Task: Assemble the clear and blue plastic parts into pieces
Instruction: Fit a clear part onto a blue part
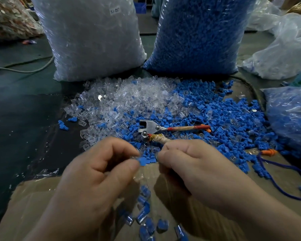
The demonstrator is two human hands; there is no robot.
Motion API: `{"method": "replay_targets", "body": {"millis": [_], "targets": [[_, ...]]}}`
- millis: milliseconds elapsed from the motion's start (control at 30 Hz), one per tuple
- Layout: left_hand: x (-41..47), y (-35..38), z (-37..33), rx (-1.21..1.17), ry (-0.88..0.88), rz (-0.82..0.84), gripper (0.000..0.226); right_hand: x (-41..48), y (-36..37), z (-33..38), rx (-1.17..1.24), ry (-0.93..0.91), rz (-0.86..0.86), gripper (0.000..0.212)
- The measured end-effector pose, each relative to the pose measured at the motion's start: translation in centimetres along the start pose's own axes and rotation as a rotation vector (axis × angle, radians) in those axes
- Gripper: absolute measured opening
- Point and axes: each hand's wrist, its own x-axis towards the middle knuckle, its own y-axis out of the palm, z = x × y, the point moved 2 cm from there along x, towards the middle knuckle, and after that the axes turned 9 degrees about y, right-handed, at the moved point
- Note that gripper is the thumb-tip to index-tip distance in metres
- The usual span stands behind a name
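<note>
Dark table point(24, 119) strewn with parts, cardboard point(42, 197) nearest, left hand point(101, 164) pinching blue part point(143, 161), right hand point(189, 162) closed.

Clear parts point(125, 100): loose transparent heap, left of centre on the dark surface.
Blue parts point(221, 115): loose heap just right, edges intermixed.
Assembled pieces point(144, 218): blue inside clear (several), scattered on cardboard nearest the camera.

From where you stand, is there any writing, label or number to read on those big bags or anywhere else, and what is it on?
"SJ 017", with a blurred mark between the two parts that may be a dash: on a small white sticker near the top of the big clear plastic bag of clear parts.

No other text shows; the big plastic bag of blue parts bears none that I can see.
</note>
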Motion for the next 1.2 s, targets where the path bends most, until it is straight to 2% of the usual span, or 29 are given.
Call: {"method": "replay_targets", "body": {"millis": [100,167,233,300,500,633,700,767,833,900,1067,1200], "targets": [[0.4,-1.0,0.4,0.196,-0.038,0.011,0.018,0.4,-0.6,-0.7,-0.47,-0.11,-0.242,0.035],[0.5,-0.5,0.7,0.334,-0.03,0.152,0.009,0.7,-0.1,-1.1,-0.733,-0.135,-0.311,0.031],[0.4,0.4,0.8,0.453,0.023,0.278,0.013,1.0,0.7,-1.4,-0.854,-0.188,-0.364,0.032],[0.3,1.0,0.7,0.468,0.069,0.334,0.021,1.3,1.3,-1.3,-0.884,-0.226,-0.397,0.04],[0.3,1.3,0.3,0.384,0.107,0.407,0.015,2.7,2.0,-0.8,-0.926,-0.245,-0.396,0.048],[0.6,0.2,1.2,0.503,0.016,0.174,0.017,2.9,2.1,-0.5,-0.961,-0.256,-0.388,0.052],[0.8,-0.1,2.1,0.584,-0.066,0.108,0.028,2.9,2.1,-0.4,-0.967,-0.278,-0.368,0.048],[0.9,0.3,2.3,0.711,-0.055,0.178,0.048,3.0,2.2,-0.5,-0.972,-0.314,-0.355,0.041],[0.9,1.0,2.2,0.767,-0.033,0.259,0.058,3.2,2.4,-0.5,-0.954,-0.352,-0.346,0.026],[1.0,1.4,2.1,0.78,-0.046,0.28,0.053,3.4,2.5,-0.6,-0.947,-0.379,-0.36,0.013],[1.2,1.4,2.1,0.734,-0.047,0.215,0.022,3.7,2.3,-0.8,-0.915,-0.363,-0.359,0.009],[1.2,1.4,2.0,0.719,-0.038,0.197,0.02,3.7,2.4,-0.9,-0.886,-0.385,-0.39,0.017]]}}
